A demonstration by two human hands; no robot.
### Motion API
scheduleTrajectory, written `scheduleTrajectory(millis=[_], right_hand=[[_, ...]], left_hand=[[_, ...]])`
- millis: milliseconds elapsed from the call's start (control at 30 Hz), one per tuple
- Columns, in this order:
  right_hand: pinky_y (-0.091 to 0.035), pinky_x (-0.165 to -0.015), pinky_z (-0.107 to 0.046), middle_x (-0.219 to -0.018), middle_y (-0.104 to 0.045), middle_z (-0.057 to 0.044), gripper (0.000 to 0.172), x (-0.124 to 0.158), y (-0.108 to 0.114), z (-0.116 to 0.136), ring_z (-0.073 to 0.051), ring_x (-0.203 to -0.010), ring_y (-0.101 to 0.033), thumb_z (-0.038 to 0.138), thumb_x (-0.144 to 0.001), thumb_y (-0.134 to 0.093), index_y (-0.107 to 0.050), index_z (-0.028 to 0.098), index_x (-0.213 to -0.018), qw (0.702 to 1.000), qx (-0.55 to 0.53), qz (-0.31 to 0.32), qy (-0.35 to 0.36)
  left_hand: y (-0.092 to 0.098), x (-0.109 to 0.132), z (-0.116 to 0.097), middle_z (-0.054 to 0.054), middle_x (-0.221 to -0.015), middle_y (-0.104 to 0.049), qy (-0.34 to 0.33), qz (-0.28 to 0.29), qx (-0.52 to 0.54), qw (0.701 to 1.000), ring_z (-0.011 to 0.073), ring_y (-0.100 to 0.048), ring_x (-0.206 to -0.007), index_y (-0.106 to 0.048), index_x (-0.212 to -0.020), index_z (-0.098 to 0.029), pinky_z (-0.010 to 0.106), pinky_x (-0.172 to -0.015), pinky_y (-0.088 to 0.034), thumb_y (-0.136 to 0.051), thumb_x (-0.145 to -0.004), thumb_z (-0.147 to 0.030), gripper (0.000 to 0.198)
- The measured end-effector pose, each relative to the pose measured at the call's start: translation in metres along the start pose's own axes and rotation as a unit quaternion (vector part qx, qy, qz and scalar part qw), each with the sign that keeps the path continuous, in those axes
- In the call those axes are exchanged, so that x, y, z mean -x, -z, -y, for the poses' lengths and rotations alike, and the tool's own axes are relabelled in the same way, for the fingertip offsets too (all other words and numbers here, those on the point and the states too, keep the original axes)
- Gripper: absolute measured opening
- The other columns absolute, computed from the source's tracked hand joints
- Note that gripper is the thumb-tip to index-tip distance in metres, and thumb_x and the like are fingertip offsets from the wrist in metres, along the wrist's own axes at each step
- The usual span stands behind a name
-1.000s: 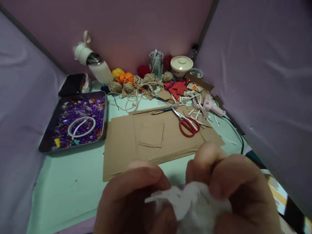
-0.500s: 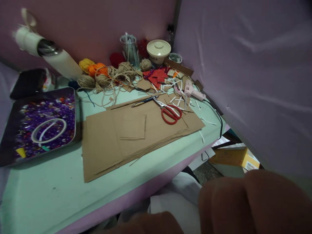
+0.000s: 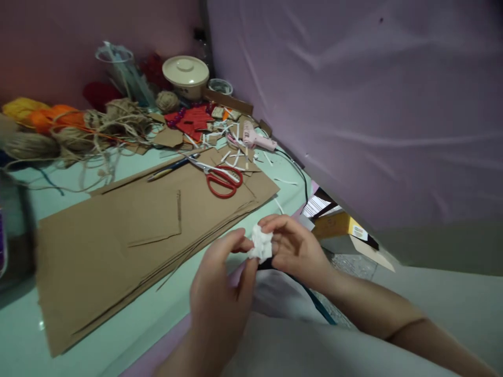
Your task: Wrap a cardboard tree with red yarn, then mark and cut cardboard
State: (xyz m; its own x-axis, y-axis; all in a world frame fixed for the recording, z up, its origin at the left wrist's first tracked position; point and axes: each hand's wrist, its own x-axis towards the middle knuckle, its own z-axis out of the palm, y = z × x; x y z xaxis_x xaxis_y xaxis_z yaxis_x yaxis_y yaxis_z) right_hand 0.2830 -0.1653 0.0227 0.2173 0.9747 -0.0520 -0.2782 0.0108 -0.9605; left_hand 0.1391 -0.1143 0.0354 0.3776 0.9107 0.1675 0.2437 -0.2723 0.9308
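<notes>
A crumpled white tissue (image 3: 261,244) is pinched between my two hands, in front of the table's near edge. My left hand (image 3: 226,277) grips its left side with thumb and fingers. From the right, the fingertips of my right hand (image 3: 296,248) close on the same tissue. Stacked brown cardboard sheets (image 3: 98,262) lie on the table to the left of my hands. Red-handled scissors (image 3: 223,180) rest on the cardboard with blades partly apart. Beside them lies a dark pen (image 3: 173,167).
A pink glue gun (image 3: 257,137) with a black cord lies at the back right among white scraps. Twine balls (image 3: 126,115), orange yarn (image 3: 58,118), a lidded bowl (image 3: 186,76) and a cup of sticks (image 3: 126,73) line the back. A yellow box (image 3: 332,225) is below the table's right side.
Both hands have dropped from close to the camera to near the table edge, where the tissue now shows between them. The view has turned right, taking most of the bead tray out of frame.
</notes>
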Motion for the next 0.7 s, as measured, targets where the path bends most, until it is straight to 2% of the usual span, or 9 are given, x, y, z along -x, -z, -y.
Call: scheduleTrajectory(millis=[100, 233, 300, 333, 400, 500, 567, 633, 700], right_hand=[[-0.05, -0.077, -0.027, -0.097, -0.061, -0.002, 0.031, 0.011, 0.019, -0.033, -0.015, -0.089, -0.06, 0.025, -0.068, -0.075, -0.057, 0.022, -0.093, 0.995, 0.02, -0.074, -0.057], [-0.049, -0.078, -0.029, -0.089, -0.065, -0.003, 0.025, 0.037, 0.052, -0.068, -0.016, -0.085, -0.061, 0.031, -0.072, -0.069, -0.059, 0.019, -0.092, 0.977, 0.108, -0.152, -0.101], [-0.048, -0.078, -0.03, -0.089, -0.066, -0.004, 0.024, 0.054, 0.083, -0.089, -0.018, -0.085, -0.061, 0.035, -0.074, -0.066, -0.061, 0.017, -0.09, 0.958, 0.182, -0.176, -0.133], [-0.048, -0.077, -0.029, -0.088, -0.066, -0.003, 0.025, 0.063, 0.101, -0.101, -0.018, -0.083, -0.061, 0.036, -0.074, -0.065, -0.062, 0.017, -0.09, 0.94, 0.229, -0.19, -0.17], [-0.048, -0.075, -0.03, -0.082, -0.066, -0.003, 0.023, 0.079, 0.139, -0.129, -0.02, -0.08, -0.061, 0.035, -0.074, -0.066, -0.064, 0.015, -0.085, 0.899, 0.286, -0.222, -0.245], [-0.049, -0.074, -0.032, -0.077, -0.065, -0.005, 0.022, 0.089, 0.181, -0.177, -0.023, -0.08, -0.062, 0.032, -0.076, -0.066, -0.063, 0.011, -0.08, 0.865, 0.304, -0.256, -0.306], [-0.051, -0.075, -0.034, -0.094, -0.064, -0.007, 0.024, 0.083, 0.193, -0.208, -0.021, -0.085, -0.061, 0.032, -0.084, -0.061, -0.062, 0.01, -0.095, 0.849, 0.303, -0.257, -0.348], [-0.051, -0.079, -0.038, -0.112, -0.057, -0.007, 0.03, 0.067, 0.194, -0.235, -0.02, -0.094, -0.059, 0.032, -0.089, -0.055, -0.055, 0.014, -0.112, 0.84, 0.299, -0.254, -0.376], [-0.051, -0.081, -0.04, -0.116, -0.055, -0.008, 0.032, 0.046, 0.188, -0.256, -0.02, -0.097, -0.058, 0.031, -0.09, -0.053, -0.052, 0.015, -0.117, 0.837, 0.298, -0.255, -0.383]], left_hand=[[-0.029, 0.01, 0.034, 0.005, -0.096, -0.066, -0.077, 0.089, -0.112, 0.987, 0.0201, -0.062, -0.09, -0.053, -0.113, -0.022, 0.035, -0.082, -0.048, -0.052, -0.082, -0.014, 0.032], [-0.057, 0.025, 0.052, 0.011, -0.122, -0.058, -0.044, 0.249, -0.121, 0.96, 0.0219, -0.054, -0.112, -0.044, -0.127, -0.018, 0.038, -0.094, -0.044, -0.044, -0.084, -0.013, 0.043], [-0.063, 0.031, 0.054, 0.011, -0.133, -0.049, -0.042, 0.324, -0.12, 0.937, 0.0229, -0.045, -0.123, -0.043, -0.129, -0.019, 0.039, -0.101, -0.039, -0.048, -0.08, -0.012, 0.049], [-0.064, 0.034, 0.054, 0.01, -0.137, -0.045, -0.039, 0.352, -0.126, 0.927, 0.0231, -0.042, -0.126, -0.044, -0.128, -0.019, 0.039, -0.103, -0.037, -0.049, -0.079, -0.012, 0.05], [-0.063, 0.04, 0.057, 0.009, -0.137, -0.045, -0.029, 0.394, -0.145, 0.907, 0.023, -0.041, -0.126, -0.048, -0.126, -0.019, 0.04, -0.105, -0.035, -0.049, -0.08, -0.013, 0.046], [-0.062, 0.049, 0.063, 0.009, -0.126, -0.055, -0.011, 0.449, -0.159, 0.879, 0.0222, -0.049, -0.117, -0.051, -0.122, -0.018, 0.04, -0.102, -0.038, -0.046, -0.083, -0.015, 0.039], [-0.062, 0.055, 0.067, 0.007, -0.122, -0.058, -0.01, 0.474, -0.154, 0.867, 0.022, -0.052, -0.113, -0.053, -0.119, -0.019, 0.039, -0.1, -0.039, -0.047, -0.083, -0.016, 0.037], [-0.063, 0.06, 0.071, 0.006, -0.119, -0.06, -0.01, 0.485, -0.147, 0.862, 0.0222, -0.053, -0.111, -0.055, -0.117, -0.021, 0.039, -0.098, -0.041, -0.05, -0.082, -0.017, 0.035], [-0.064, 0.063, 0.074, 0.005, -0.115, -0.062, -0.009, 0.484, -0.138, 0.864, 0.0219, -0.055, -0.107, -0.056, -0.115, -0.022, 0.037, -0.095, -0.042, -0.051, -0.081, -0.018, 0.034]])
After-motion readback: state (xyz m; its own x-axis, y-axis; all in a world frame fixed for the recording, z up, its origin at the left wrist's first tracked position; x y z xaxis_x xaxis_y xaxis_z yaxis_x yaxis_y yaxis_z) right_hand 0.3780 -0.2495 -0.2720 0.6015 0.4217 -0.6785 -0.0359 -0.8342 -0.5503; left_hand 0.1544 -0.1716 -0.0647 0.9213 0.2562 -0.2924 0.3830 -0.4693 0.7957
